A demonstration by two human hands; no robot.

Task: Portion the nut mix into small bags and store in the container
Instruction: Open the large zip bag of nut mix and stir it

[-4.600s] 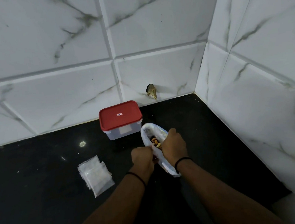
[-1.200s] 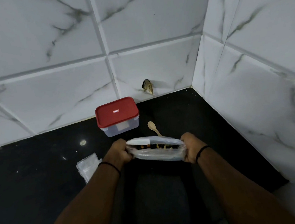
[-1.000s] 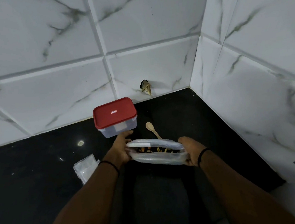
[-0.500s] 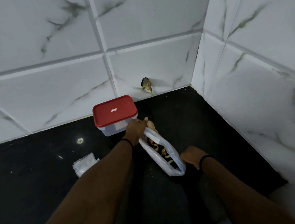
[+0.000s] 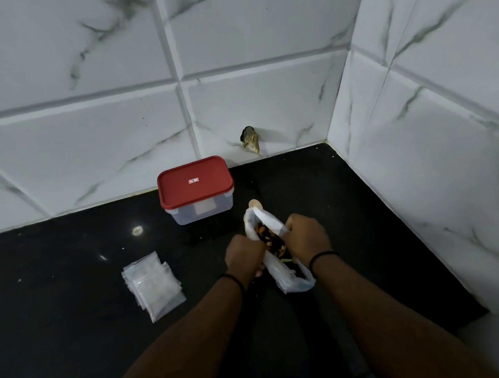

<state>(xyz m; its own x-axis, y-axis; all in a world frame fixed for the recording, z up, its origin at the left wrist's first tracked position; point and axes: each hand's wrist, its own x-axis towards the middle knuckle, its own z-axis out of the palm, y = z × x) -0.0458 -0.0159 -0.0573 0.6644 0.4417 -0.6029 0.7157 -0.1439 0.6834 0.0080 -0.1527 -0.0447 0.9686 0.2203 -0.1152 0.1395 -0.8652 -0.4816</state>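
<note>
Back together since a moment ago, both hands, left [image 5: 243,257] and right [image 5: 308,238], grip pinching the clear plastic nut-mix bag [image 5: 279,264] at the red-lidded container's [image 5: 195,190] five o'clock.

- Container [image 5: 203,211]: clear body, red lid [image 5: 195,181].
- Counter [image 5: 54,281]: black, faint pale specks.
- Wall tiles [image 5: 72,144]: white with grey marble veins.
- Small bags [image 5: 154,284]: clear, whitish.
- Nut mix [image 5: 269,241]: brown and tan.
- Wristbands [image 5: 320,256]: black.

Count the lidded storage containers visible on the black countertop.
1. A clear plastic container with a red lid stands by the back wall tiles, beyond both hands. None other shows.
</note>
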